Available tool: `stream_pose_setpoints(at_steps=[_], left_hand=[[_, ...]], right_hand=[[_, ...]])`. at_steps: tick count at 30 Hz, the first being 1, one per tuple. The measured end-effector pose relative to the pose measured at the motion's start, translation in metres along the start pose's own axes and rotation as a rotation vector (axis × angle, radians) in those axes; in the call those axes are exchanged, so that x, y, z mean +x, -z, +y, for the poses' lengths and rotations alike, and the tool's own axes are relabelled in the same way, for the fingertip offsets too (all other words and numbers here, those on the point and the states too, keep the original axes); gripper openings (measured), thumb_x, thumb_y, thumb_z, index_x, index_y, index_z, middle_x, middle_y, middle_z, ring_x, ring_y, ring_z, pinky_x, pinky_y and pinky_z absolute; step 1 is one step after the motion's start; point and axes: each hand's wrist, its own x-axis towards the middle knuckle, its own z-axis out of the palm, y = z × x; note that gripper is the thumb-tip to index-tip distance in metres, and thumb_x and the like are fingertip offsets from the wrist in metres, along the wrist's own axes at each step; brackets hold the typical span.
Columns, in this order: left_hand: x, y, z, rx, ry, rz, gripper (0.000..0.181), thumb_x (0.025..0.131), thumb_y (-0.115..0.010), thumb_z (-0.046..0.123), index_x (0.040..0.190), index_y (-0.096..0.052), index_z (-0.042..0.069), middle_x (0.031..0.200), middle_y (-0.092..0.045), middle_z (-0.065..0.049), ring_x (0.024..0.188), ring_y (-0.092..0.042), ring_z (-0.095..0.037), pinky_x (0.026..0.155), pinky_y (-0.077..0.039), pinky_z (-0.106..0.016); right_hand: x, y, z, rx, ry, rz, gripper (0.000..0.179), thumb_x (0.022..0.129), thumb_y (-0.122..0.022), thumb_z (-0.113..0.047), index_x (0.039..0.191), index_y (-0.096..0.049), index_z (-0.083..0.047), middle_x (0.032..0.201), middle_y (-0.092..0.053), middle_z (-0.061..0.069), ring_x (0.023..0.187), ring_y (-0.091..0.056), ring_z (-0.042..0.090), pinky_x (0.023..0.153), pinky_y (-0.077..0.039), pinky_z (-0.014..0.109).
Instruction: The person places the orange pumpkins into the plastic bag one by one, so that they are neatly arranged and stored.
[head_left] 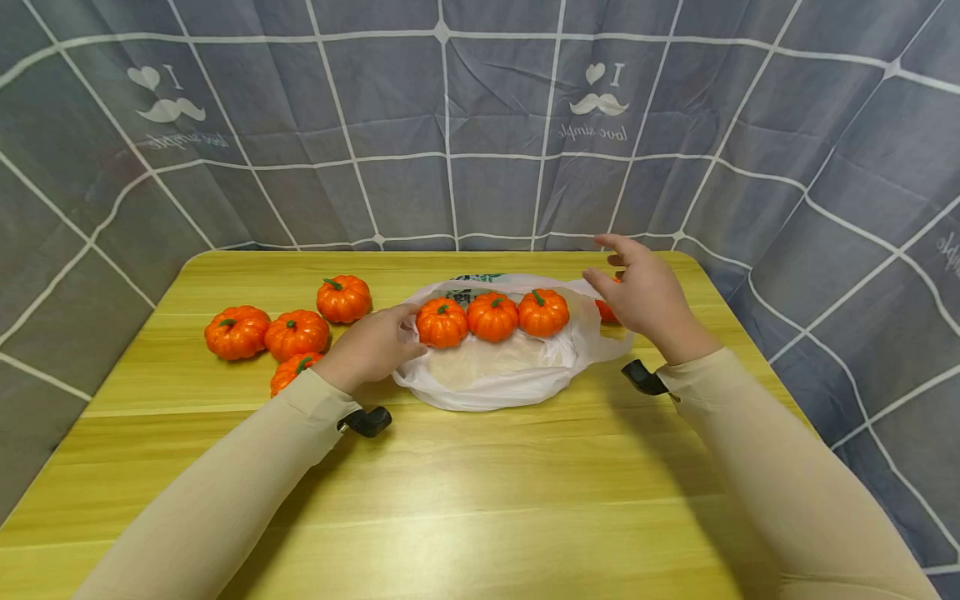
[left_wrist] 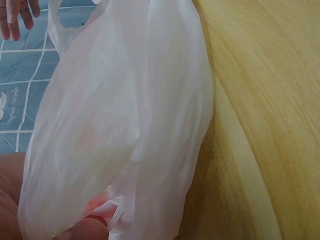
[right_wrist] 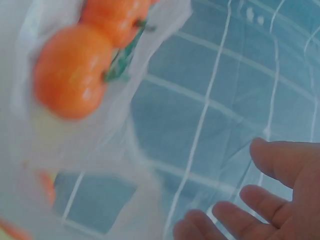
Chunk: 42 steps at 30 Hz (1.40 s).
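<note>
A white plastic bag [head_left: 487,393] lies on the table with its mouth spread wide. Three small orange pumpkins with green stems sit in a row in it: a left one [head_left: 441,327], a middle one [head_left: 492,320] and a right one [head_left: 543,315]. My left hand [head_left: 375,343] grips the bag's left edge beside the left pumpkin; in the left wrist view its thumb [left_wrist: 89,229] lies at the plastic. Above the bag's right end, my right hand [head_left: 647,293] is raised with fingers spread and nothing in it. Another pumpkin [head_left: 606,313] is partly hidden behind it.
Several more orange pumpkins [head_left: 237,333] stand left of the bag, one partly covered by my left hand. The wooden table [head_left: 480,500] ends at a grey checked curtain [head_left: 495,100] at the back and sides.
</note>
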Motion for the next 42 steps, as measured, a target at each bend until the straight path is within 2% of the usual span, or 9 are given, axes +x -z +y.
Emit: stream_pose_setpoints(at_steps=[5,11,20,26,30,33,36,42], left_hand=[[0.0,0.0,-0.001,0.006,-0.009,0.006,0.074,0.097,-0.072,0.03,0.162,-0.041,0.009,0.137,-0.067,-0.014,0.108,-0.065,-0.028,0.098,-0.054,-0.047],[0.001,0.0,-0.001,0.003,-0.01,0.001,0.075,0.098,-0.072,0.03,0.162,-0.04,0.011,0.137,-0.067,-0.013,0.107,-0.065,-0.028,0.097,-0.054,-0.046],[0.0,0.001,-0.001,0.0,0.007,-0.016,0.075,0.098,-0.071,0.032,0.163,-0.039,0.01,0.141,-0.065,-0.014,0.111,-0.065,-0.028,0.099,-0.054,-0.047],[0.0,0.001,0.0,0.003,0.013,-0.017,0.074,0.098,-0.071,0.032,0.162,-0.04,0.009,0.141,-0.065,-0.014,0.111,-0.064,-0.029,0.1,-0.054,-0.048],[0.001,0.001,0.001,0.007,0.017,-0.02,0.075,0.099,-0.071,0.033,0.162,-0.04,0.009,0.141,-0.065,-0.014,0.11,-0.064,-0.028,0.098,-0.054,-0.047],[0.001,0.001,0.001,0.012,0.017,-0.021,0.075,0.099,-0.071,0.033,0.162,-0.04,0.009,0.14,-0.066,-0.014,0.11,-0.064,-0.028,0.098,-0.054,-0.047],[0.001,0.001,0.001,0.014,0.015,-0.021,0.075,0.099,-0.071,0.033,0.162,-0.04,0.009,0.141,-0.065,-0.015,0.11,-0.064,-0.028,0.098,-0.054,-0.047],[0.001,0.0,0.001,0.023,0.011,-0.018,0.075,0.099,-0.071,0.033,0.161,-0.04,0.007,0.14,-0.066,-0.015,0.111,-0.064,-0.029,0.099,-0.054,-0.048]], right_hand=[[0.013,0.004,0.029,-0.007,-0.06,0.003,0.065,0.106,-0.061,-0.033,0.163,-0.038,-0.012,0.163,-0.042,0.024,0.143,-0.047,0.05,0.113,-0.044,0.066],[0.023,0.002,0.063,-0.022,-0.108,-0.045,0.072,0.107,-0.057,-0.039,0.167,-0.028,-0.012,0.169,-0.033,0.024,0.147,-0.039,0.052,0.115,-0.039,0.069],[0.035,-0.008,0.093,-0.034,-0.133,-0.122,0.08,0.105,-0.058,-0.04,0.167,-0.023,-0.005,0.17,-0.029,0.027,0.152,-0.03,0.053,0.122,-0.029,0.068],[0.041,-0.02,0.106,-0.057,-0.131,-0.181,0.08,0.105,-0.06,-0.032,0.168,-0.02,-0.003,0.17,-0.027,0.028,0.154,-0.027,0.053,0.125,-0.026,0.066],[0.043,-0.027,0.11,-0.055,-0.104,-0.221,0.087,0.099,-0.067,-0.027,0.167,-0.019,-0.001,0.168,-0.029,0.029,0.152,-0.031,0.053,0.124,-0.029,0.066],[0.043,-0.032,0.113,-0.052,-0.069,-0.237,0.093,0.097,-0.07,-0.034,0.166,-0.019,0.001,0.165,-0.034,0.031,0.148,-0.038,0.053,0.124,-0.031,0.065],[0.043,-0.036,0.116,-0.054,-0.035,-0.243,0.096,0.099,-0.067,-0.045,0.165,-0.018,0.004,0.162,-0.037,0.032,0.145,-0.041,0.053,0.123,-0.032,0.064],[0.044,-0.041,0.12,-0.02,-0.027,-0.251,0.1,0.099,-0.063,-0.052,0.166,-0.015,0.005,0.165,-0.033,0.031,0.147,-0.039,0.052,0.124,-0.03,0.064]])
